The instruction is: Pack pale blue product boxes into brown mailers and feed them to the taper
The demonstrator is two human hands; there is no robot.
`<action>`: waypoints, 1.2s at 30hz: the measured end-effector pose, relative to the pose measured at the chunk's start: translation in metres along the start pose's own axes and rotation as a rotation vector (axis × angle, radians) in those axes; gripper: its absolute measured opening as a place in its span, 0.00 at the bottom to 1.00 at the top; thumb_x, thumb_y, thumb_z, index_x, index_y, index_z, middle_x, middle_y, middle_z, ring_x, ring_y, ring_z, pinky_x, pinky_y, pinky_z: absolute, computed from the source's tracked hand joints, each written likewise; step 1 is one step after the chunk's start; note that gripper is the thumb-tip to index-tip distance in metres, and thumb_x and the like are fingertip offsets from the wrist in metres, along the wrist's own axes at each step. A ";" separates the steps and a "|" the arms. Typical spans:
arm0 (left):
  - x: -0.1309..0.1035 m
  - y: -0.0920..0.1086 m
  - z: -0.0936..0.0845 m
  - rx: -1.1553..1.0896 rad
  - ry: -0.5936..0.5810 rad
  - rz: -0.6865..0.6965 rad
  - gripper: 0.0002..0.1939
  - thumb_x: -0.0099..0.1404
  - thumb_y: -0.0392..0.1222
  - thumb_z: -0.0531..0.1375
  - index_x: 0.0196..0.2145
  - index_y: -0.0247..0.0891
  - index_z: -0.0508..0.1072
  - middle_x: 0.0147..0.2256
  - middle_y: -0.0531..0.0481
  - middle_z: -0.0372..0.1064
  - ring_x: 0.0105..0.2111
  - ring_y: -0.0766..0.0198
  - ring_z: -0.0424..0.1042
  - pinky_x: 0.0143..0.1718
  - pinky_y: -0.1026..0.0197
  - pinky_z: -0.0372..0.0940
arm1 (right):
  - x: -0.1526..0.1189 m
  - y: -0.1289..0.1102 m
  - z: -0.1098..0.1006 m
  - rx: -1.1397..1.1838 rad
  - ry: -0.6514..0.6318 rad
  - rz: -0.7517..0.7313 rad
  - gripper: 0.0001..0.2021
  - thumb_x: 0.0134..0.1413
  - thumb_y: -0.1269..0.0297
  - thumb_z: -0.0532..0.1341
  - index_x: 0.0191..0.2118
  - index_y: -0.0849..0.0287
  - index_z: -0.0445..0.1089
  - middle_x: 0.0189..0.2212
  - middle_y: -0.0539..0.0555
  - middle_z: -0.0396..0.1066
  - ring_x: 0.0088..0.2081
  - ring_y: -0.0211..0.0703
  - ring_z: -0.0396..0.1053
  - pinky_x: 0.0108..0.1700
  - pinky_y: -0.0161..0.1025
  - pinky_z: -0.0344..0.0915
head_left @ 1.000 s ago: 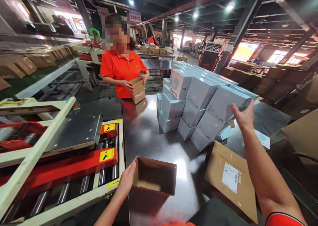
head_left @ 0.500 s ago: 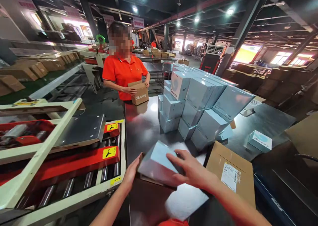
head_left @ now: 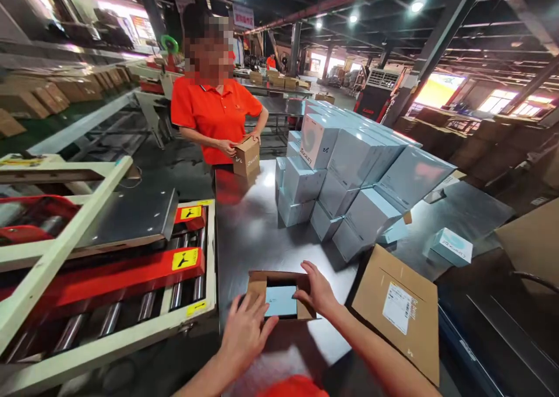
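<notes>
A small open brown carton point(head_left: 257, 285) stands on the metal table in front of me, with a pale blue box point(head_left: 282, 301) down inside it. My left hand point(head_left: 248, 327) lies over the carton's near left side, fingers spread and touching the flap there. At the right side, my right hand point(head_left: 319, 291) touches the flap and rim. Its thumb points in over the blue box, and its fingers are stretched apart from the thumb. Beyond the carton rises a stack of pale blue boxes point(head_left: 345, 170).
To my right a larger labelled brown carton point(head_left: 371, 286) lies beside a single blue box point(head_left: 452, 247). A roller conveyor point(head_left: 109, 318) with a red beam runs along the left. Across the table, a co-worker in an orange shirt point(head_left: 213, 114) holds a small brown carton point(head_left: 247, 156).
The blue box, tilted in my hands before, now sits inside the small carton. My left hand has moved onto the left flap, my right onto the right side. The co-worker's carton has turned.
</notes>
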State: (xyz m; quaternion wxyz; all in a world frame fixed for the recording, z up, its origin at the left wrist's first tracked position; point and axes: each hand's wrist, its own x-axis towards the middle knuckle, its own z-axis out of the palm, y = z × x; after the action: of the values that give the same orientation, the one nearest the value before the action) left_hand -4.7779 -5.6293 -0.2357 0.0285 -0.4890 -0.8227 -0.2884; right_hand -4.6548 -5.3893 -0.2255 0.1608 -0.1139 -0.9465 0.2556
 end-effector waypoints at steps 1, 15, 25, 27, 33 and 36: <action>0.002 0.000 -0.003 0.041 0.012 0.032 0.22 0.68 0.56 0.57 0.54 0.46 0.77 0.57 0.39 0.71 0.60 0.36 0.66 0.63 0.30 0.53 | -0.002 0.000 0.002 -0.032 -0.039 -0.058 0.37 0.53 0.56 0.69 0.66 0.56 0.58 0.65 0.67 0.58 0.66 0.61 0.58 0.65 0.62 0.59; 0.078 -0.046 -0.010 -0.248 0.048 -0.098 0.36 0.69 0.57 0.55 0.69 0.42 0.54 0.72 0.38 0.41 0.72 0.43 0.37 0.68 0.34 0.40 | -0.015 -0.011 0.030 -0.055 -0.214 0.278 0.45 0.57 0.60 0.60 0.73 0.46 0.32 0.68 0.68 0.51 0.54 0.67 0.72 0.46 0.59 0.73; -0.027 -0.076 0.021 -0.445 0.332 -0.480 0.22 0.70 0.42 0.52 0.59 0.39 0.69 0.62 0.38 0.64 0.66 0.49 0.57 0.67 0.38 0.53 | 0.315 -0.093 0.092 0.213 -0.304 -0.020 0.47 0.42 0.73 0.66 0.70 0.62 0.48 0.63 0.68 0.61 0.60 0.64 0.63 0.62 0.60 0.58; -0.029 -0.073 0.035 -0.490 0.268 -0.514 0.21 0.69 0.42 0.53 0.58 0.41 0.70 0.61 0.40 0.66 0.65 0.49 0.58 0.66 0.38 0.55 | 0.335 -0.123 0.121 0.278 -0.357 -0.078 0.49 0.41 0.72 0.68 0.70 0.59 0.48 0.63 0.63 0.61 0.59 0.58 0.65 0.62 0.53 0.62; 0.024 -0.032 0.061 -0.635 -0.059 -0.333 0.21 0.68 0.42 0.54 0.58 0.40 0.71 0.60 0.41 0.68 0.65 0.49 0.60 0.68 0.39 0.53 | 0.244 -0.080 0.107 0.467 -0.335 -0.042 0.45 0.57 0.58 0.62 0.73 0.52 0.35 0.59 0.59 0.67 0.49 0.42 0.73 0.50 0.42 0.73; 0.065 0.010 0.080 -0.718 -0.262 -0.196 0.23 0.68 0.42 0.54 0.59 0.37 0.69 0.61 0.39 0.67 0.63 0.50 0.62 0.69 0.41 0.50 | 0.123 0.001 0.016 0.198 -0.062 0.230 0.32 0.61 0.57 0.54 0.69 0.54 0.49 0.55 0.60 0.71 0.48 0.46 0.74 0.51 0.48 0.72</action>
State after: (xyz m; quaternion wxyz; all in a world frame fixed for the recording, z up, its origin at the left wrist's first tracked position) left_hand -4.7849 -5.5338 -0.2766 -0.2775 -0.4195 -0.7089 -0.4943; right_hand -4.7736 -5.3591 -0.2094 0.1117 -0.1970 -0.9019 0.3679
